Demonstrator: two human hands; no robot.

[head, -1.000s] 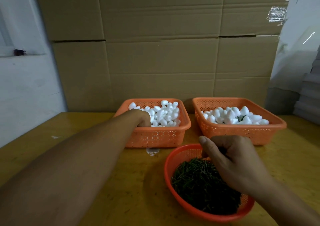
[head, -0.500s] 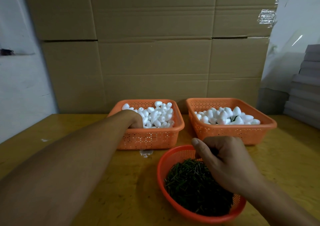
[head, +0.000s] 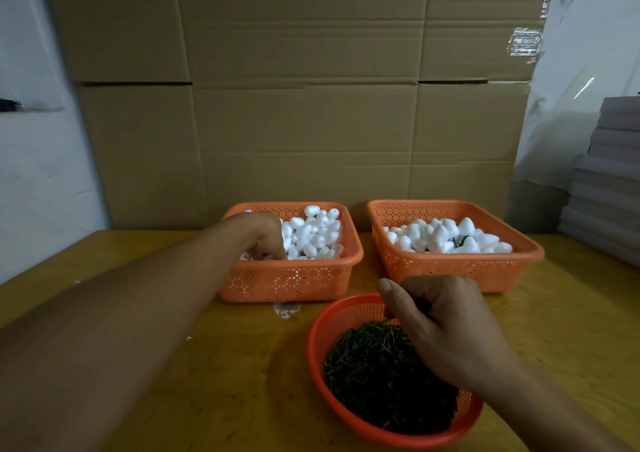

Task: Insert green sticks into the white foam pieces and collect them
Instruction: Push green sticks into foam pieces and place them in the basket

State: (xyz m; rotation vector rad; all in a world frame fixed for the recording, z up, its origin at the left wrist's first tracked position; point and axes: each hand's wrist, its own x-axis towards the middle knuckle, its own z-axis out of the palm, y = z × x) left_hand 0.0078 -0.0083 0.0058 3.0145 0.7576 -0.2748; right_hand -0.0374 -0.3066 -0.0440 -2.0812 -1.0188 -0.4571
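Observation:
Two orange square baskets stand at the back of the wooden table. The left basket [head: 291, 281] holds plain white foam pieces [head: 311, 236]. My left hand [head: 265, 236] reaches down into it, fingers curled among the pieces; what it grips is hidden. The right basket [head: 450, 268] holds foam pieces [head: 443, 235], one showing a green stick [head: 461, 241]. In front, a round orange bowl [head: 322, 330] is full of green sticks [head: 374, 375]. My right hand [head: 446, 327] hovers over the bowl with fingers pinched together, dark sticks visible between them.
Large cardboard boxes [head: 298, 98] form a wall right behind the baskets. A stack of grey flat boxes [head: 609, 174] sits at the right edge. A small white scrap [head: 286, 309] lies on the table [head: 242, 365] before the left basket.
My left hand has dug lower into the left basket. My right hand stays above the stick bowl. The camera has shifted slightly.

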